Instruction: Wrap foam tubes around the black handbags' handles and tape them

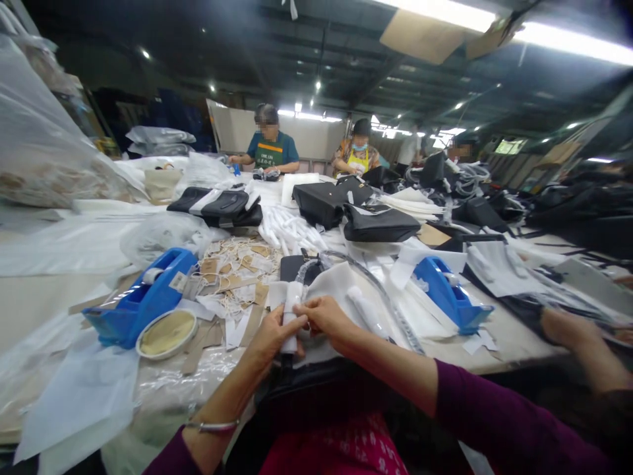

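Note:
A black bag [306,373] lies at the table's front edge, with white padding sheet [330,282] over much of it. A strip of white foam wrap [293,295] stands around what looks like the bag's strap. From the left, my left hand [270,336] is closed around the lower part of this wrap. Thumb and fingers of my right hand [327,320] pinch at the wrap's right side, and the fingertips are partly hidden. To the right, a second white-wrapped piece [364,310] rests beside a plastic-covered strap [393,300].
Blue tape dispensers stand left [143,297] and right [450,290]. Near the left one is a round dish [167,333]. Paper tags with strings [237,270], white foam rolls [287,227] and black bags [380,223] lie beyond. A co-worker's hand [568,330] is at right; others work opposite.

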